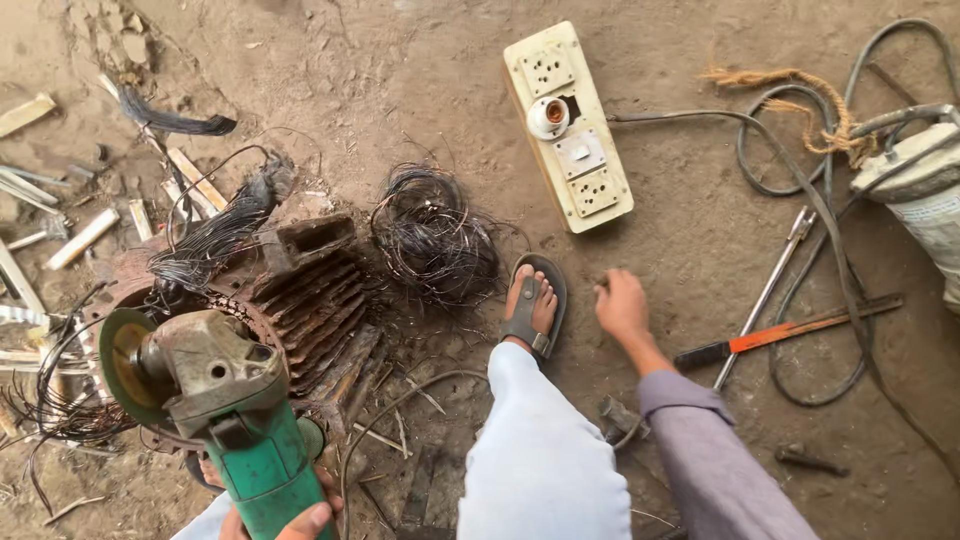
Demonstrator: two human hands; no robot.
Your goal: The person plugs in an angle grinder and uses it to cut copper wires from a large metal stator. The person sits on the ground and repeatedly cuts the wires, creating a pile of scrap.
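Grinder point(225, 410) position governs everything at this station: you hold the green angle grinder by its body in your left hand point(300, 520), at about 7 o'clock in the head view, only the fingertips showing at the bottom edge. Its long axis runs from that grip at 6 o'clock up toward 10 o'clock, and the grinding disc point(125, 365) sits at the far end, facing left, directly over the rusted motor stator point(300, 300). Disc and stator appear to be just beside each other; contact cannot be confirmed from this view. Bundles of dark burnt winding wire point(215, 235) stick out of the stator toward 11 o'clock, and a separate loose wire coil point(435, 240) lies on the ground at 12 o'clock from your sandalled foot point(530, 305).

Your right hand point(620, 305) reaches forward at about 2 o'clock from your knee, arm extended, palm down, fingers curled loosely and low over bare dirt; it holds nothing. It lies well apart from the grinder, so the left hand alone carries the tool. Nearest to the right hand are the cream socket board point(570, 130) at its 12 o'clock and the orange-handled tool point(790, 330) at its 3 o'clock, beside a long metal bar point(765, 295). Grey cable point(800, 180) loops away from the board toward 2 o'clock
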